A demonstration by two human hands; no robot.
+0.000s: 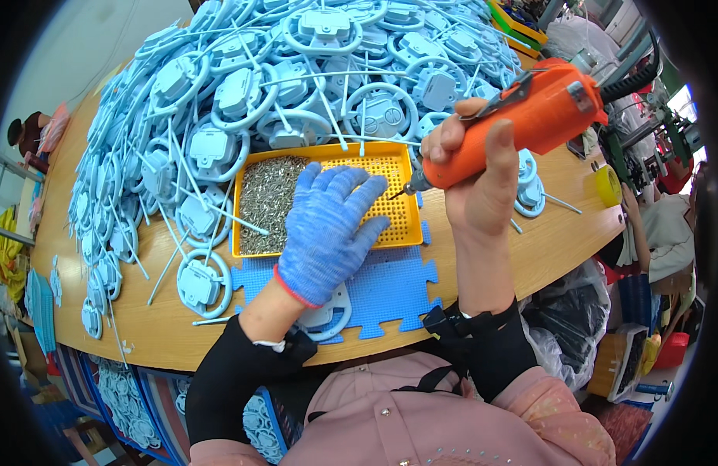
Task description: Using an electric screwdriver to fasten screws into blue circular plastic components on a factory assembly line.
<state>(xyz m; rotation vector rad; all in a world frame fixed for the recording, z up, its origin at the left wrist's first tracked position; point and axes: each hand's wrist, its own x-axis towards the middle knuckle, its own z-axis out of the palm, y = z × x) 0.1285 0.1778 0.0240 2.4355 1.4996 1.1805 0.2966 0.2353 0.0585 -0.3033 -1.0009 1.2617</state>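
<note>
My left hand [328, 229], in a blue knitted glove, is over the yellow tray [416, 221] with its fingers stretched out and the thumb apart. Beneath it, small metal screws [267, 194] fill the tray's left side; the right side has a perforated grid. My bare right hand [487, 182] is closed around an orange electric screwdriver [530, 116], whose bit points down-left over the grid. A light-blue ring-shaped plastic part [336, 314] lies on the blue foam mat [394, 287], partly hidden by my left wrist.
A large heap of light-blue ring parts [235, 93] with thin stems covers the table's [165, 342] far and left sides. Two such parts [530, 190] lie at the right, near a yellow tape roll [606, 186]. Another person's arm [637, 225] is at the right edge.
</note>
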